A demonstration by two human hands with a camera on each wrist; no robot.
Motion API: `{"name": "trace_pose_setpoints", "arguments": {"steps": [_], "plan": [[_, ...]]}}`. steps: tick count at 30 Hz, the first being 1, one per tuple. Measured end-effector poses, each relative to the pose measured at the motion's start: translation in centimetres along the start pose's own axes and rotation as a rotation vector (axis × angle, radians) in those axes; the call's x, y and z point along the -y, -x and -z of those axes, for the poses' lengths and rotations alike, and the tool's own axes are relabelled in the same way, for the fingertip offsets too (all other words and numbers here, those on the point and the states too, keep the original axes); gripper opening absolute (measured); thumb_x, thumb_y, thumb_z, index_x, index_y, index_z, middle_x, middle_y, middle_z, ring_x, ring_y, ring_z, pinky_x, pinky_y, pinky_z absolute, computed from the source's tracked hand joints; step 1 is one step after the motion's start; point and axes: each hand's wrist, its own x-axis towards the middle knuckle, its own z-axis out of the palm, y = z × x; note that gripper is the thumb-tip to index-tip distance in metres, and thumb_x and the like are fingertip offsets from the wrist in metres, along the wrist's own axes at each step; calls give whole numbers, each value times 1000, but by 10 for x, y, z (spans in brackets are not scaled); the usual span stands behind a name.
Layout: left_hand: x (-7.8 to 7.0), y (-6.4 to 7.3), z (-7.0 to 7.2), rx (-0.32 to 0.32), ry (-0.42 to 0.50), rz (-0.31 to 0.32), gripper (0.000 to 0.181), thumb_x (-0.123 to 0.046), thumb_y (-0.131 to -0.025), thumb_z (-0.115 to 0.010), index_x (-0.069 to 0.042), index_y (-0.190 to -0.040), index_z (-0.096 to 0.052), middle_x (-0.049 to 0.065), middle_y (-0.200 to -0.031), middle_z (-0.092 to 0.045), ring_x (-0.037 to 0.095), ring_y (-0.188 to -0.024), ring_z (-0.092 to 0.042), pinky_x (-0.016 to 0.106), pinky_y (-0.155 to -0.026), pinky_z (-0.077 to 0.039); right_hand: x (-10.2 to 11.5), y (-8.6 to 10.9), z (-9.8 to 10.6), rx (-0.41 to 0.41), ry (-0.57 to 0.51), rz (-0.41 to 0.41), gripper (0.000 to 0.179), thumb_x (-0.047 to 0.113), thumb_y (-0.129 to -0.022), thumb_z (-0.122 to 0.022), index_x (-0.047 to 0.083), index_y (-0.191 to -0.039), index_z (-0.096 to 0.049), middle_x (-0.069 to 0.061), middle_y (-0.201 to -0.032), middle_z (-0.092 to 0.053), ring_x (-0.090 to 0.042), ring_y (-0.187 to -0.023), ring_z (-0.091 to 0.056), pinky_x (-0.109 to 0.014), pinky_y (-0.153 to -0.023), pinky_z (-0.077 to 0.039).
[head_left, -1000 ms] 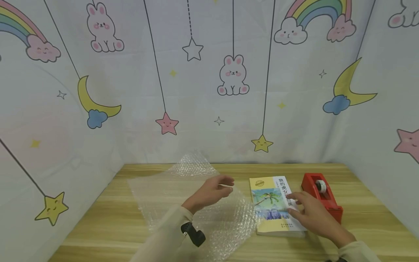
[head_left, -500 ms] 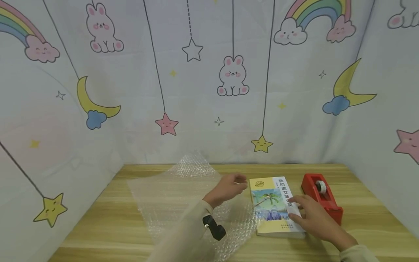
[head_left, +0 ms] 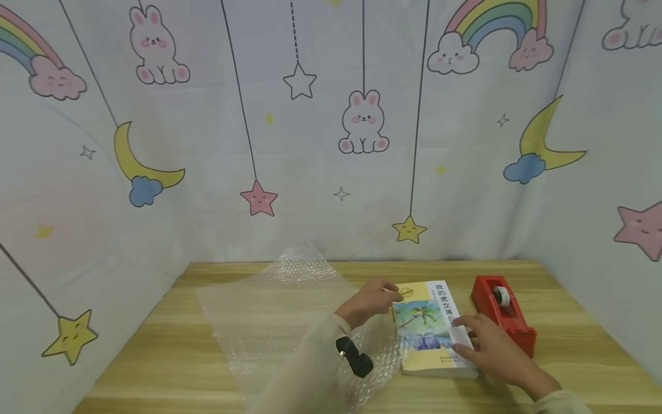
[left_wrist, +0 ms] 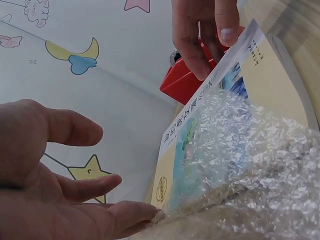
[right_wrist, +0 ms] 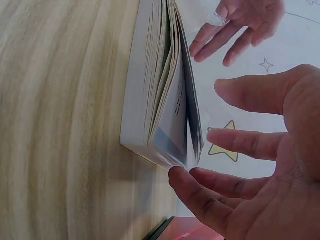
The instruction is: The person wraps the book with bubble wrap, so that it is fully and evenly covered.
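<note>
Paperback book (head_left: 421,328) flat on wood-grain table (head_left: 165,345), right of center, a hand at each side.
Thick rectangular block, glossy cover: cream, palm picture, white title strip; page edges slightly fanned. Left hand (head_left: 369,302) at far-left corner, right hand (head_left: 493,349) at right edge; both sets of fingers spread, gripping nothing, contact unclear. Left: clear, dimpled bubble wrap (head_left: 289,310). Right: hard red tape dispenser (head_left: 512,323).

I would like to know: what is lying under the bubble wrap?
The wood-grain tabletop shows through the clear bubble wrap, whose right edge seems to overlap the book. The left sleeve hides part of it; anything beneath there cannot be seen.
</note>
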Motion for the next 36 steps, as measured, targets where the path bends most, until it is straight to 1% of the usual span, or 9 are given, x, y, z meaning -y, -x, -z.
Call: {"name": "trace_pose_setpoints", "arguments": {"steps": [10, 13, 16, 18, 23, 28, 31, 34, 36], "plan": [[-3, -6, -15, 11, -115, 47, 43, -26, -97, -63, -3, -131, -54, 16, -142, -53, 37, -131, -52, 56, -103, -47, -2, -4, -1, 15, 71, -35, 46, 27, -83, -80, 7, -121, -65, -7, -112, -69, -15, -91, -59, -36, -76, -52], [-2, -9, -18, 31, -95, 33, 18, -24, -98, -61, -7, -98, -58, 8, -102, -59, 25, -94, -59, 44, -81, -49, -2, -5, -1, 24, 70, -58, 47, 28, -82, -81, 8, -121, -65, -6, -111, -68, -14, -90, -58, -35, -76, -51], [-2, -14, -23, 19, -99, 21, 38, -20, -98, -60, -15, -66, -41, -3, -65, -34, 15, -58, -34, 33, -56, -33, -3, -5, -1, 29, 59, -77, 48, 27, -81, -82, 8, -122, -65, -4, -107, -67, -14, -86, -54, -31, -73, -48], [-1, -17, -26, 9, -116, 19, 51, -18, -98, -60, -18, -58, -28, -6, -57, -19, 12, -51, -18, 30, -50, -23, -4, -5, -2, 32, 40, -85, 49, 27, -80, -83, 8, -122, -64, -3, -103, -66, -14, -84, -53, -27, -70, -45], [1, -20, -32, -6, -161, 9, 53, -17, -95, -60, -20, -53, -28, -8, -52, -19, 9, -48, -16, 28, -47, -21, -7, -4, -5, 42, -6, -79, 50, 25, -80, -83, 7, -122, -64, -2, -99, -66, -13, -80, -53, -22, -66, -42], [4, -21, -38, -16, -189, -6, 38, -19, -94, -60, -14, -65, -37, -3, -63, -30, 12, -52, -21, 30, -52, -26, -7, -4, -9, 48, -26, -108, 52, 23, -78, -85, 6, -122, -64, -1, -88, -59, -15, -78, -50, -22, -63, -39], [4, -21, -41, -24, -159, 1, 21, -22, -95, -59, -2, -92, -53, 8, -86, -47, 16, -59, -31, 34, -61, -33, -7, -5, -11, 32, -17, -120, 51, 20, -76, -86, 7, -121, -65, -1, -86, -56, -15, -77, -49, -22, -62, -38], [2, -21, -44, -65, -116, 25, 50, -24, -95, -59, 10, -129, -47, 22, -124, -51, 22, -74, -42, 39, -71, -38, -8, -6, -12, 12, -15, -117, 51, 19, -75, -87, 7, -120, -66, -1, -87, -56, -15, -77, -48, -22, -62, -38], [1, -22, -46, -105, -104, 51, 68, -27, -95, -60, 12, -145, -35, 26, -150, -40, 27, -94, -52, 44, -84, -46, -8, -7, -13, 3, -20, -120, 51, 17, -74, -87, 7, -119, -66, -1, -87, -56, -15, -76, -48, -22, -61, -38]]}}
